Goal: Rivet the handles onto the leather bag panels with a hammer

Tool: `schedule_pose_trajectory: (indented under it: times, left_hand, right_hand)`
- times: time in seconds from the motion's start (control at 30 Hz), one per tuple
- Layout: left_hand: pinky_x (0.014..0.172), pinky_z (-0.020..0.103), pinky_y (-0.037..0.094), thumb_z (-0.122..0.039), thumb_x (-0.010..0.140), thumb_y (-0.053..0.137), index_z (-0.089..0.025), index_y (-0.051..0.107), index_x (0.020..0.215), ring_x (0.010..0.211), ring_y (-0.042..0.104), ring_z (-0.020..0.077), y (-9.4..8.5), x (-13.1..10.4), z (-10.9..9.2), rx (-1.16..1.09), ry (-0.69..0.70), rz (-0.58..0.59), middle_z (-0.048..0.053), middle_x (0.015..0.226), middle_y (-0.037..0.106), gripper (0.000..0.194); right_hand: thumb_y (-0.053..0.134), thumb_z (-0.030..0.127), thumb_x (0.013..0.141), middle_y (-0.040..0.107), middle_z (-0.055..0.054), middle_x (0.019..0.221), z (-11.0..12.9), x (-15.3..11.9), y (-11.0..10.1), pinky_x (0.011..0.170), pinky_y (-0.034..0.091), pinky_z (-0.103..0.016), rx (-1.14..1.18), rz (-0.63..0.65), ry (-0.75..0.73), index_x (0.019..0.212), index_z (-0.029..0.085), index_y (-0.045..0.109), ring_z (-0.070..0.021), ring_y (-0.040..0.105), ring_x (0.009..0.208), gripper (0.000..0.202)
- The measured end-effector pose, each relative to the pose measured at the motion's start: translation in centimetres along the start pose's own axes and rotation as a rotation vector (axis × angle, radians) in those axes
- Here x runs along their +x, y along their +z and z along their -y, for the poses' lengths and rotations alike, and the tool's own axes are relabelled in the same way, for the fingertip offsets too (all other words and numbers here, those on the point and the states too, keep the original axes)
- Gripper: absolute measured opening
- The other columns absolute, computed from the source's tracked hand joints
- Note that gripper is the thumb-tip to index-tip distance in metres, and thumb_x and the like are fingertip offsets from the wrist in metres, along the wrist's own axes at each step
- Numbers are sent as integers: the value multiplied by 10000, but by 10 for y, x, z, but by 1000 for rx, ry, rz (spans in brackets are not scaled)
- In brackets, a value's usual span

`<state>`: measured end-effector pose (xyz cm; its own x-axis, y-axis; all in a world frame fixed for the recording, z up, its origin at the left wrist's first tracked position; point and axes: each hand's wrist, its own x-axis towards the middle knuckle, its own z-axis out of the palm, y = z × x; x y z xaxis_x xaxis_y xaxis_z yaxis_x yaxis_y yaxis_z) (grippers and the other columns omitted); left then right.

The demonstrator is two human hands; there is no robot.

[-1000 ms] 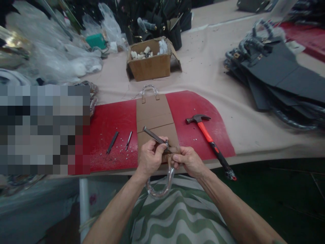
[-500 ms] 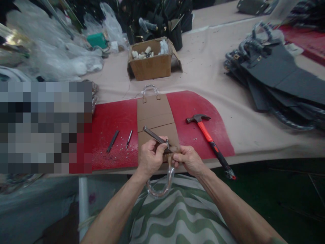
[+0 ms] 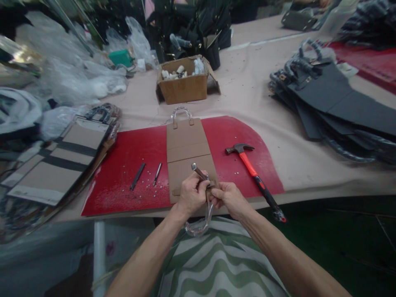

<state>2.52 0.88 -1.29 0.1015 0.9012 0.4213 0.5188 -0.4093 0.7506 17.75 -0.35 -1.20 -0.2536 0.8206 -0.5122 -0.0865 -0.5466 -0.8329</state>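
A long tan leather panel (image 3: 188,142) lies on the red board (image 3: 108,165), with a plastic-wrapped handle (image 3: 182,109) at its far end. At the near end, my left hand (image 3: 192,194) is closed around a metal rod-shaped tool (image 3: 199,171), its lower end at the leather. My right hand (image 3: 227,197) pinches the leather edge beside the base of a second wrapped handle (image 3: 199,229), which hangs over the table edge. A claw hammer (image 3: 252,171) with a red and black grip lies to the right. Two slim metal tools (image 3: 137,176) (image 3: 157,174) rest on the left.
An open cardboard box (image 3: 184,88) with small pieces stands behind the board. Dark grey bag panels (image 3: 331,88) are piled at right. Beige and black pieces (image 3: 58,165) are stacked at left, below clear plastic bags (image 3: 71,70). Tiny white bits lie on the board.
The rod-shaped tool has swung more upright and slightly right. My left hand has shifted right and down a little with it. The stack at left, blurred out before, now shows.
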Motion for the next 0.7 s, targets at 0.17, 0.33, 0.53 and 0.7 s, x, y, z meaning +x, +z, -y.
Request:
schedule_pose_trajectory:
  times: [0.17, 0.33, 0.53, 0.7]
  left_hand:
    - [844, 293, 548, -141, 856, 562, -166, 626, 987, 928, 681, 183, 10, -5, 15, 13, 42, 40, 78, 976, 710, 148]
    - [858, 309, 543, -128, 862, 559, -183, 605, 988, 963, 667, 194, 14, -8, 17, 39, 122, 101, 81, 997, 693, 145]
    - [847, 315, 543, -119, 859, 556, -194, 594, 961, 940, 661, 195, 17, -10, 18, 17, 147, 97, 77, 978, 679, 132]
    - [842, 313, 535, -99, 842, 550, -194, 580, 956, 912, 654, 194, 17, -10, 16, -19, 105, 113, 71, 964, 667, 152]
  right_hand:
    - [512, 128, 729, 676, -59, 708, 9, -7, 0, 476, 480, -208, -94, -62, 99, 752, 123, 613, -117, 610, 546, 103]
    - [470, 177, 825, 676, -62, 745, 16, -17, -16, 499, 464, -214, -339, -47, 121, 731, 142, 588, -128, 618, 588, 154]
    - [532, 282, 861, 676, -102, 913, 29, -34, -63, 772, 462, -336, -1067, -486, -288, 999, 155, 634, -224, 624, 849, 214]
    - [584, 238, 806, 596, -158, 981, 40, -28, -102, 762, 429, -373, -1321, -634, -280, 951, 139, 576, -269, 562, 894, 176]
